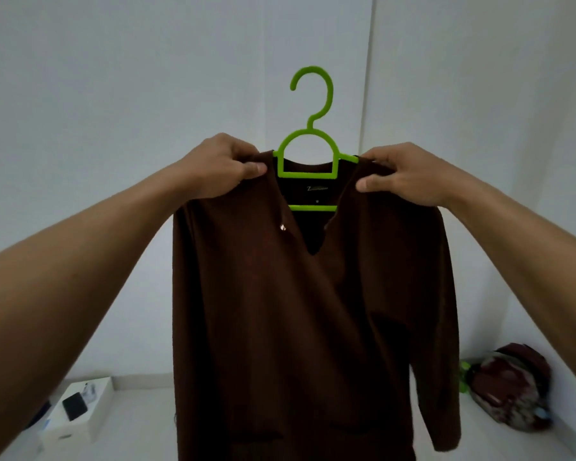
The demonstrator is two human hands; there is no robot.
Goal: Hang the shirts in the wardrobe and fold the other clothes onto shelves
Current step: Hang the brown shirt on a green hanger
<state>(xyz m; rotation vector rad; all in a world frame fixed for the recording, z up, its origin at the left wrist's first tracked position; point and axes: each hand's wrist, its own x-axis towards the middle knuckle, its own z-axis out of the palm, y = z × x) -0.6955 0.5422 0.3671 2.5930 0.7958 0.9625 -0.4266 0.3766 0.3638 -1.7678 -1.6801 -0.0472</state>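
A dark brown long-sleeved shirt (296, 327) hangs on a bright green plastic hanger (310, 144), held up in front of me against a white wall. My left hand (220, 166) grips the shirt's left shoulder, thumb on the front of the fabric. At the other shoulder my right hand (409, 176) grips the cloth over the hanger's arm. The hanger's hook sticks up free above the neckline, hooked on nothing. The shirt's hem runs out of view at the bottom.
A white box (80, 410) with a dark phone-like object on it lies on the white surface at lower left. A bundle of dark red and grey patterned clothes (509, 387) sits at lower right by the wall. White walls meet in a corner behind the hanger.
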